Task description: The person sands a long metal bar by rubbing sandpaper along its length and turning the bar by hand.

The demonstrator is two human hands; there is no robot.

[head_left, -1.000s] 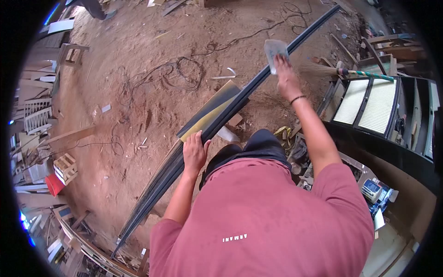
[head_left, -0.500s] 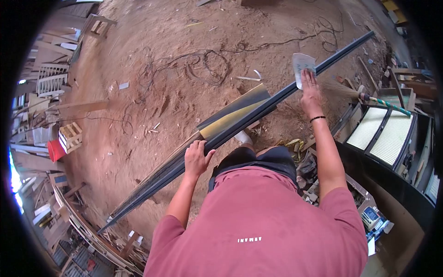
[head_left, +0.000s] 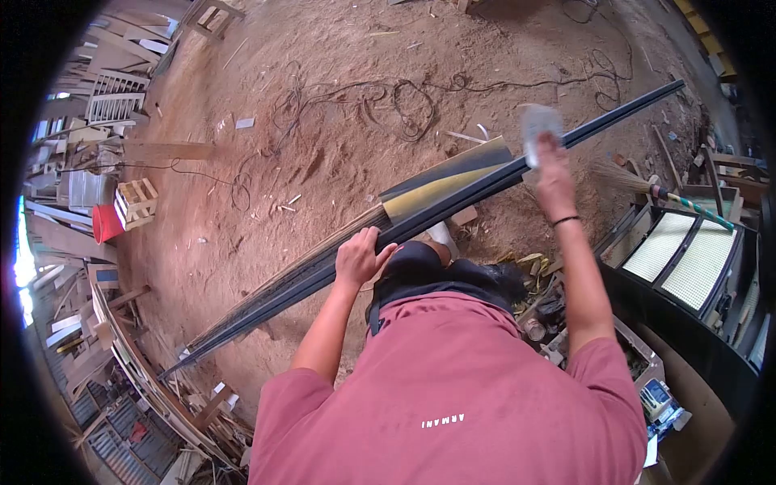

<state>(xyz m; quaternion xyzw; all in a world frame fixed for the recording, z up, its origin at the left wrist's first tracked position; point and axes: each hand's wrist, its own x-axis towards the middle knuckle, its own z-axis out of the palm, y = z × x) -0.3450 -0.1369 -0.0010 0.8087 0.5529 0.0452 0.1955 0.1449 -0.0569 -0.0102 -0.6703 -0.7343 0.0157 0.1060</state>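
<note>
A long dark strip (head_left: 477, 194) runs diagonally across in front of me, from lower left to upper right. My left hand (head_left: 361, 257) has its fingers curled over the strip's near middle, thumb apart. Further up, my right hand (head_left: 554, 182) is blurred by motion and holds a pale sheet of sandpaper (head_left: 540, 129) under its fingers, at the strip's far edge. Whether the sheet presses on the strip cannot be made out. Beneath the strip lies a grey and yellow board (head_left: 440, 179), with a bundle of thin dark strips (head_left: 299, 263) to its left.
Loops of black cable (head_left: 412, 113) lie on the dusty floor. At right are a broom (head_left: 622, 179) and a black frame with mesh panels (head_left: 679, 259). A red bucket (head_left: 107, 224) and wooden crate (head_left: 135, 204) stand left, near stacked timber (head_left: 121, 323).
The view has shifted, so the scene sits further right. My right hand and the sandpaper have slid slightly left along the strip. My left hand keeps its place on the strip.
</note>
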